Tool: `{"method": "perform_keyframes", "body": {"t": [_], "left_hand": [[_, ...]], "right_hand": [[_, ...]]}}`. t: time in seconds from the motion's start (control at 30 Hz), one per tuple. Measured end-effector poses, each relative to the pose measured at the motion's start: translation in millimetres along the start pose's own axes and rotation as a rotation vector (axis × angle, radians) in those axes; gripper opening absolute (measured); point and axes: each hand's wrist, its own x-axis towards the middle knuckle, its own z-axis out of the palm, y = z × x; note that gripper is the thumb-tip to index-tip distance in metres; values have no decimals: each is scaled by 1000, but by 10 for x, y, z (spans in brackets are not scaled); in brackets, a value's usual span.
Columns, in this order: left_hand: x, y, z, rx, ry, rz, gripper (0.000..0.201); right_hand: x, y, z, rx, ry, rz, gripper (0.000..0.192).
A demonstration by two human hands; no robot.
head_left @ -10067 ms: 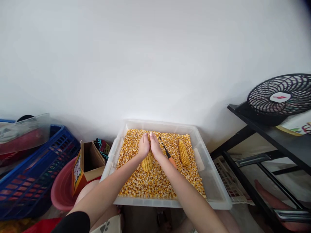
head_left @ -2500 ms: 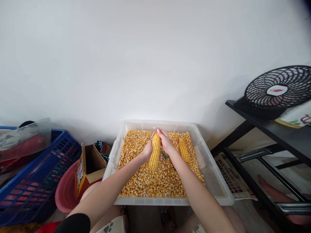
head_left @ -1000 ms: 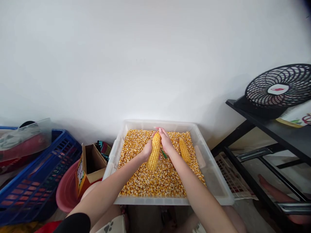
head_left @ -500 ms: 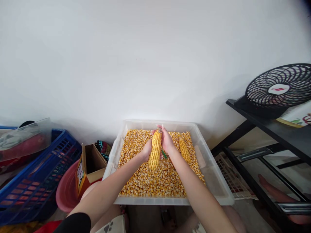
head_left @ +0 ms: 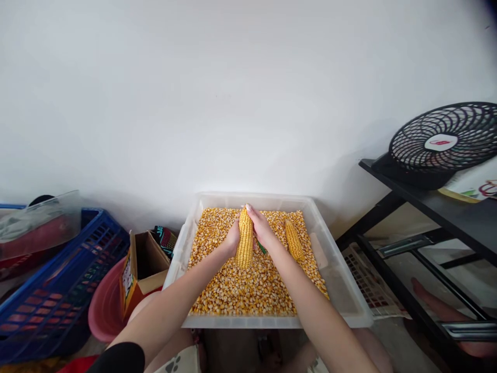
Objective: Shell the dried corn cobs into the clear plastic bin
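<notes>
Head view: the left hand and right hand are both clamping a corn cob upright over loose kernels in a clear tub. Twisting hard could scatter kernels over the tub's near edge.

Two corn cobs: one cob at the centre of the frame, a second cob just to its right. One clear plastic tub at lower centre, with loose kernels too many to count. Two hands: left hand and right hand. One blue crate, one pink basin and one cardboard box at lower left. One black fan on one black shelf at right.
</notes>
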Motion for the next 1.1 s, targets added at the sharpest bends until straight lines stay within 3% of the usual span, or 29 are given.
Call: {"method": "perform_keyframes", "body": {"t": [0.2, 0.4, 0.57, 0.77, 0.9, 0.97, 1.1], "left_hand": [[-19, -33, 4, 45, -42, 7, 54], [-14, -16, 7, 75, -48, -9, 61], [-3, -12, -10, 61, -45, -30, 61], [15, 3, -36, 41, -100, -43, 63], [48, -20, -91, -29, -114, -36, 59], [58, -17, -106, -66, -114, -40, 58], [53, 30, -96, -90, -172, -98, 63]], "right_hand": [[-23, 36, 60, 23, 102, -33, 38], [-63, -23, 107, 3, 17, -23, 37], [-53, -13, 87, 34, 52, 2, 41], [-73, -54, 90, -8, -49, -17, 35], [-73, -21, 91, -52, 34, -40, 38], [-81, -21, 88, -47, 36, -11, 42], [-130, -84, 84, -16, -79, 153, 50]]}}
